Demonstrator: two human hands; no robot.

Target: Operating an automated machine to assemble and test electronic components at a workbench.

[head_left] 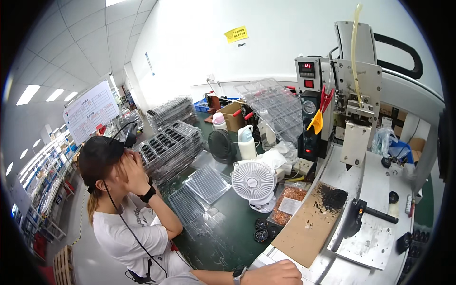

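My left hand (275, 274), with a watch on its wrist, lies low at the front edge of the white machine table. Its fingers bend down and are partly cut off by the lower edge, so their grip cannot be made out. Just beyond it is a brown cardboard sheet (299, 232) with a heap of small black bits (332, 195) at its far end. To the right, a black clamp-like fixture with a bar handle (357, 216) stands on a white metal plate (365, 247). My right hand is out of view.
A press-like machine (357, 137) rises at the right. A white fan (254, 180), a bag of copper-coloured parts (289, 202) and several black round parts (261, 235) sit left of the cardboard. Stacked trays (171, 147) stand farther back. Another person (126, 209) sits at left, hands raised to the head.
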